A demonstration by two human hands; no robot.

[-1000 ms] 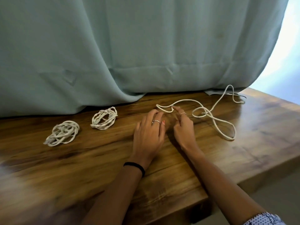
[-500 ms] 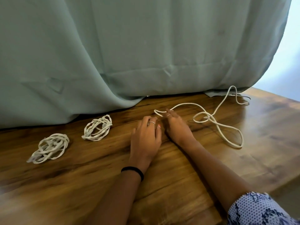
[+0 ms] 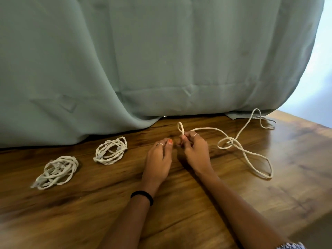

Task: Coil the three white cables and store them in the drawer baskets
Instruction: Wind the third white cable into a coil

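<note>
Two coiled white cables lie on the wooden table (image 3: 179,203): one coil (image 3: 56,171) at the far left, a second coil (image 3: 111,150) nearer the middle. A third, loose white cable (image 3: 240,150) sprawls in loops to the right, its far end reaching the curtain's hem. My right hand (image 3: 195,150) pinches this cable near its end, and a small loop stands up above the fingers. My left hand (image 3: 159,159) sits just beside it on the table, fingers curled, touching no cable that I can see. No drawer or basket is in view.
A grey-green curtain (image 3: 143,60) hangs along the back of the table and drapes onto it at the left. The table's right edge (image 3: 305,221) drops off at the lower right.
My right hand has closed on the loose cable's end and lifted it into a small upright loop. My left hand has drawn slightly back from it. The view has shifted a little.
</note>
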